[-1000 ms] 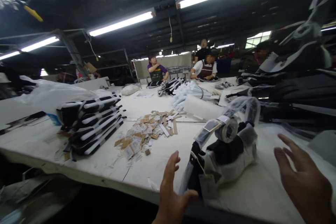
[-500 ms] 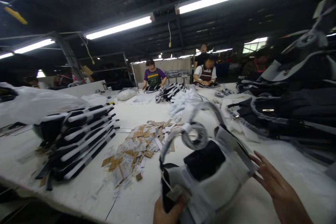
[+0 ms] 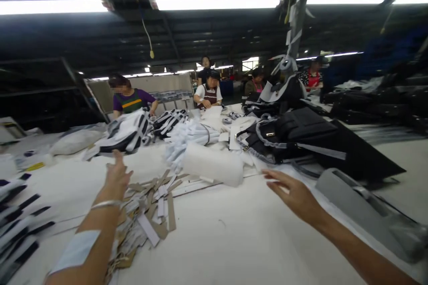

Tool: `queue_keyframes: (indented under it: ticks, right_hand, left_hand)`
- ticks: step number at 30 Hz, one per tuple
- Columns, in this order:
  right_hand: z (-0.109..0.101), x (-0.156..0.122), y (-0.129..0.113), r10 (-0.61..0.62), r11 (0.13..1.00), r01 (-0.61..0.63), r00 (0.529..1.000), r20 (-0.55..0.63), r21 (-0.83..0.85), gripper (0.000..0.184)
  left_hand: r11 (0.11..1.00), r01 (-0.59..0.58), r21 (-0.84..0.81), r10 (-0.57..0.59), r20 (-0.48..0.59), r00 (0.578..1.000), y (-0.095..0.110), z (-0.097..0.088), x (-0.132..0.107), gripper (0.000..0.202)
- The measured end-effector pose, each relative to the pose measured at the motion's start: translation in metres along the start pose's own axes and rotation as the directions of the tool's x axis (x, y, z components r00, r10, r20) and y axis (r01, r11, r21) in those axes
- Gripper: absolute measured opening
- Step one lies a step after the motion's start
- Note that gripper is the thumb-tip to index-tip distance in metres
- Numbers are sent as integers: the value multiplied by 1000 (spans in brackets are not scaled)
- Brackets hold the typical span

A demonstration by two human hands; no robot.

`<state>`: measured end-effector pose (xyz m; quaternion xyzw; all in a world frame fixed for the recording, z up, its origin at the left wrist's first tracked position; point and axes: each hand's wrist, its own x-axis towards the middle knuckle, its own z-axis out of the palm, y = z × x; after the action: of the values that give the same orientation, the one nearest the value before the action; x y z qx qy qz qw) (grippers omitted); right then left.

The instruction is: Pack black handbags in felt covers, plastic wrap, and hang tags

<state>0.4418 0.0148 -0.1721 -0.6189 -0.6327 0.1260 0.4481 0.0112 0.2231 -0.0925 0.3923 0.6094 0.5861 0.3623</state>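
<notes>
Both my arms reach out over a white table. My left hand is open above a scatter of brown and white paper tags, with a bangle on its wrist. My right hand is also open, fingers spread and pointing left, close to a white foam roll. Neither hand holds anything. A black bag with wrapped handles lies just beyond my right hand. The wrapped bag seen a moment ago is out of view.
White wrapped bundles and black-and-white striped pieces lie mid-table. More striped pieces sit at the left edge. A grey flat part lies at right. Several seated people are at the far side, with black bags piled at right.
The view has swung right. My hands let go of the wrapped bag, which is out of view, and now reach forward empty over the table.
</notes>
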Motion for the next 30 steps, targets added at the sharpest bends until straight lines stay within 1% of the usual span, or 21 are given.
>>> queue_keyframes:
  ticks: [1,3,4,5,6,8,9,10,12,13,15,17,18,19,21,23,25,27,28,29,30]
  right_hand:
    - [-9,13,14,-62,991,54,996,-67,-121,40]
    - [-26,43,46,-203,932,144,968,-148,-334,40]
    - [-34,59,66,-271,890,185,950,-158,-416,40]
    - [-42,76,87,-322,842,223,938,-126,-491,40]
    - [-49,93,110,-380,793,271,920,-94,-546,42]
    - [-61,125,156,-441,688,342,898,6,-640,46]
    - [-66,138,177,-456,656,334,890,-3,-677,47]
    - [-71,149,194,-454,633,314,891,-11,-707,43]
    - [-79,165,215,-440,605,324,897,33,-728,28]
    - [-82,170,216,-431,592,341,900,71,-731,20]
    - [-87,174,202,-404,577,380,902,152,-723,12]
    - [-93,175,171,-364,588,378,913,183,-715,15]
    - [-97,176,153,-342,610,329,930,135,-721,15]
    - [-103,179,135,-334,612,289,938,91,-736,16]
    - [-121,190,103,-310,609,183,951,-20,-772,19]
    - [-147,202,74,-292,615,62,944,-154,-786,31]
    - [-177,208,41,-294,638,-23,917,-271,-770,50]
    - [-200,203,2,-307,668,-51,890,-337,-742,66]
    - [-207,197,-19,-312,691,-43,883,-352,-721,70]
    - [-211,189,-39,-317,732,-27,871,-375,-681,71]
    - [-212,179,-59,-305,802,6,864,-400,-597,70]
  left_hand:
    - [1000,23,6,-23,40,999,-4,11,0,46]
    - [999,39,16,-42,184,982,-27,33,-17,42]
    - [999,46,24,-50,274,960,-42,45,-31,40]
    - [998,53,35,-62,377,924,-59,56,-47,37]
    - [997,56,45,-70,479,875,-76,67,-64,39]
    - [996,48,71,-82,646,759,-104,82,-101,39]
    - [996,36,85,-86,712,697,-113,86,-118,41]
    - [995,22,101,-91,761,642,-120,87,-134,43]
    - [994,-13,112,-87,832,548,-125,82,-161,42]
    - [994,-29,109,-79,855,512,-124,77,-171,42]
    - [992,-70,100,-56,886,461,-121,64,-186,40]
    - [984,-140,111,-35,890,455,-119,50,-193,38]
    - [977,-175,125,-28,880,474,-119,44,-195,38]
    - [971,-196,136,-21,866,500,-119,39,-196,38]
    - [968,-203,146,-19,851,524,-121,33,-194,38]
    - [970,-194,146,-20,845,535,-122,32,-192,40]
    - [973,-193,125,1,839,544,-119,35,-192,42]
    - [978,-195,72,50,829,557,-112,40,-195,43]
    - [980,-194,40,77,823,562,-107,43,-197,45]
    - [981,-192,9,105,815,570,-103,47,-200,47]
    - [981,-195,-21,132,804,579,-98,50,-202,50]
